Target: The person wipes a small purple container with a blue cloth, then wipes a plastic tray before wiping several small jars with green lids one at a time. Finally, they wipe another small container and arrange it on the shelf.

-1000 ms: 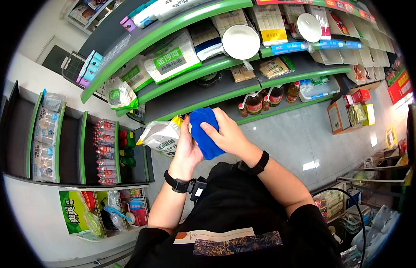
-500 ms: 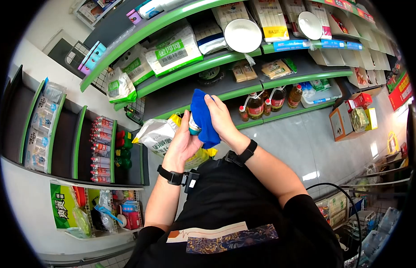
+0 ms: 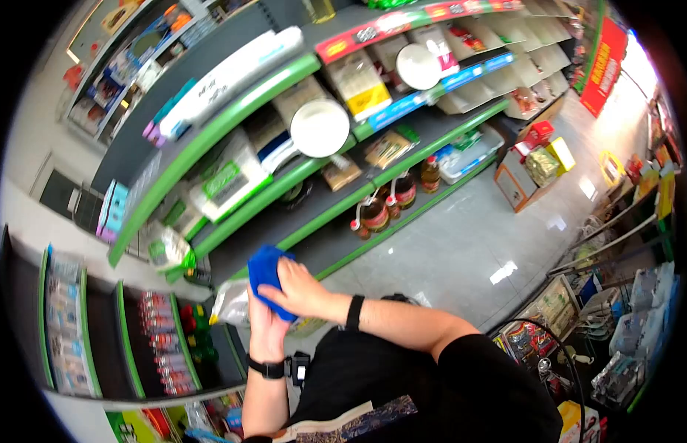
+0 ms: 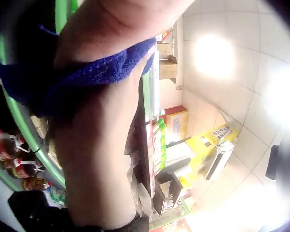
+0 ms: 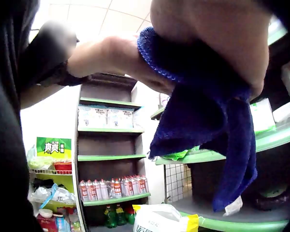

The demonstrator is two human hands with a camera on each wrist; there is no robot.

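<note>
In front of the torso, a blue terry cloth is bunched between the two hands. My right hand holds the cloth from above, its thumb lying across it. The left hand cups it from below and the left side. Whatever the left hand grips inside the folds is covered now; earlier a small white-and-teal surface showed there. From the right wrist, the cloth hangs in loose folds with a small white patch at its lower end. In the left wrist view, cloth wraps between both hands.
A white-and-yellow plastic sack stands below the hands. Ahead runs a green-edged shelf with noodle packs, white pans and oil bottles. Spray cans fill the rack at left. A carton stands on the floor.
The head view has turned right and tilted, so the hands appear lower and further left. The cloth has shifted over the left hand, covering the white-and-teal surface seen half a second ago.
</note>
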